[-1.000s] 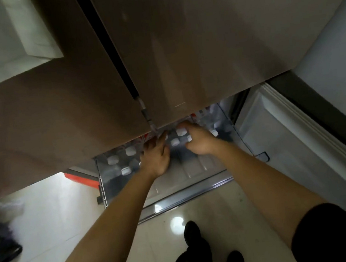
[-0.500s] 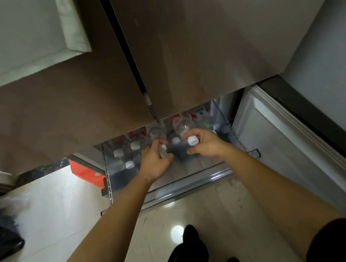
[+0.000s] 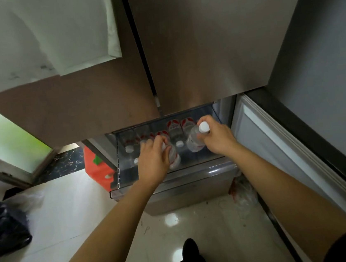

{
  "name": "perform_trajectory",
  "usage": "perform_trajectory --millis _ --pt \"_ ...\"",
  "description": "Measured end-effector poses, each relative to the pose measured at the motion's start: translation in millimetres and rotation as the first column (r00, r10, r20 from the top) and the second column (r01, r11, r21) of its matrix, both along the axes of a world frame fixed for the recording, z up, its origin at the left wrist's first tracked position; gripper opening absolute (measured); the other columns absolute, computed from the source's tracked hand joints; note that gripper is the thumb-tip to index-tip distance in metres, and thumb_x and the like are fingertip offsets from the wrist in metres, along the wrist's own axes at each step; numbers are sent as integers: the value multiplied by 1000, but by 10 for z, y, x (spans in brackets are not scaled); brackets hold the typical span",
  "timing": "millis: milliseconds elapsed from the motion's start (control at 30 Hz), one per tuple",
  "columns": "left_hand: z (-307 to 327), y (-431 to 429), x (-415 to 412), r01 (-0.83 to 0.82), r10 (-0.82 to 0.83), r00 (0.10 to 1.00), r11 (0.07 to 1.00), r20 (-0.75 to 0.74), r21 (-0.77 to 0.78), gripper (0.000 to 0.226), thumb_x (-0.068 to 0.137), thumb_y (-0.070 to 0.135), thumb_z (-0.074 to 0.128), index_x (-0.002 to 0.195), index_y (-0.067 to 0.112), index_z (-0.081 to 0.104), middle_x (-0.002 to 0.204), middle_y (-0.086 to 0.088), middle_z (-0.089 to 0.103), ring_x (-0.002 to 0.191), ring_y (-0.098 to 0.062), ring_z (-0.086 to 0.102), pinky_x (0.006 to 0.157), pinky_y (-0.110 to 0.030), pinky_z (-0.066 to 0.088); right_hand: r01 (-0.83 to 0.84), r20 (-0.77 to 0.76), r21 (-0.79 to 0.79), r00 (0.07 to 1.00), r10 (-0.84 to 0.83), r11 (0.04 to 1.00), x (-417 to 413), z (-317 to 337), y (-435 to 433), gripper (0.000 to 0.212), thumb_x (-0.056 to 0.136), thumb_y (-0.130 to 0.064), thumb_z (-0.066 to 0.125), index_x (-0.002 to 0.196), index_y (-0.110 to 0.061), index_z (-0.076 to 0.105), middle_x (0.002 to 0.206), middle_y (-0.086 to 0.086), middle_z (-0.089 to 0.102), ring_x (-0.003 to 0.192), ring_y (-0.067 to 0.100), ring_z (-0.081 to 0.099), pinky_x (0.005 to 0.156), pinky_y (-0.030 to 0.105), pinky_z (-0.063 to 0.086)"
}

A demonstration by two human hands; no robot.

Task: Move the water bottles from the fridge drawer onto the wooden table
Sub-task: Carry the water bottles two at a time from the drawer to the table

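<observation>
The fridge drawer (image 3: 173, 178) is pulled out below the closed steel fridge doors. Several clear water bottles with white caps and red-and-white labels stand inside it. My right hand (image 3: 217, 137) grips one bottle (image 3: 194, 139) by its neck, tilted and lifted above the others, its white cap showing. My left hand (image 3: 152, 159) is wrapped around a second bottle (image 3: 174, 156), also lifted and tilted, its top hidden by my fingers. Other bottles (image 3: 174, 130) remain upright at the back and left of the drawer. The wooden table is out of view.
The closed fridge doors (image 3: 200, 41) overhang the drawer. An orange-red box (image 3: 97, 169) sits on the floor left of the drawer. A dark bag (image 3: 4, 227) lies on the glossy tiles at far left. A clear plastic bag (image 3: 242, 191) lies at the drawer's right foot. My shoes (image 3: 190, 253) show below.
Both hands have closed on a bottle each and raised them out of the rows. My view has pulled back and up, showing more of the drawer front and floor.
</observation>
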State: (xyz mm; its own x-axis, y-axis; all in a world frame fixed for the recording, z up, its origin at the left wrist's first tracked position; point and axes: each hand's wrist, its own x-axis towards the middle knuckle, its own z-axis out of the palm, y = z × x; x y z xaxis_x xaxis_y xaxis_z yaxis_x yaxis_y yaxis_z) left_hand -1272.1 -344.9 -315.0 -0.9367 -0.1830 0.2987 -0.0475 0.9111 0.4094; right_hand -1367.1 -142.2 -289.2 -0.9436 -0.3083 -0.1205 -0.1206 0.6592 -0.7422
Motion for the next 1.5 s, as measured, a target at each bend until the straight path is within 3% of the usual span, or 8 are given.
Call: perform_trajectory --millis 200,533,667,800,1000,1167,1400,1500 --pt "-106 -104 35 12 -11 991 1000 137 -6 22 97 25 56 118 17 55 110 -16 56 99 -34 47 80 -44 45 51 75 14 996 -52 999 45 -118 55 30 94 -32 61 122 -32 51 120 5 63 110 30 60 93 42 50" --pt "-256 -70 3 -187 147 970 959 194 211 64 85 46 69 138 27 40 124 -10 42 115 -28 43 91 -40 48 125 0 162 992 -127 979 9 -337 80 66 74 -38 83 131 -24 53 120 6 64 108 27 62 85 33 49" --pt "-357 -74 -27 -345 218 911 868 349 357 86 66 45 86 135 28 37 129 -7 38 119 -27 44 97 -42 47 188 63 151 978 -199 970 -21 -461 85 81 70 -31 89 138 -26 46 131 11 45 122 32 51 102 40 45" --pt "-410 -114 -92 -381 161 864 828 476 412 81 67 41 85 130 18 41 125 -9 59 114 -29 58 96 -46 52 162 110 128 978 -177 978 -49 -607 79 93 73 -23 88 148 -21 33 148 13 33 138 36 37 115 49 36" --pt "-246 -79 -1 -321 168 928 811 331 489 68 73 33 85 124 24 41 119 -3 63 107 -26 62 89 -41 54 48 45 14 998 -48 999 50 -534 124 83 80 -29 82 147 -34 32 142 6 53 133 32 48 107 55 44" --pt "179 38 174 -225 209 973 760 98 609 77 76 24 85 122 33 23 120 4 49 109 -17 53 89 -25 43 -22 -135 -142 991 2 990 243 -291 197 87 80 -31 82 146 -41 26 146 1 48 127 20 49 104 41 47" --pt "802 139 904 -182 340 936 693 -93 698 82 79 21 82 140 27 27 125 16 48 122 -11 50 107 -33 45 -183 -259 -418 963 76 890 617 108 -107 77 83 -29 80 133 -46 24 139 2 47 122 18 54 97 37 52" --pt "1011 40 1300 -209 414 897 708 -156 674 79 79 18 80 144 24 35 138 3 52 125 -18 53 104 -38 50 -273 -279 -494 949 147 825 834 266 -372 75 86 -26 78 136 -46 26 139 -4 45 122 14 52 97 31 49"
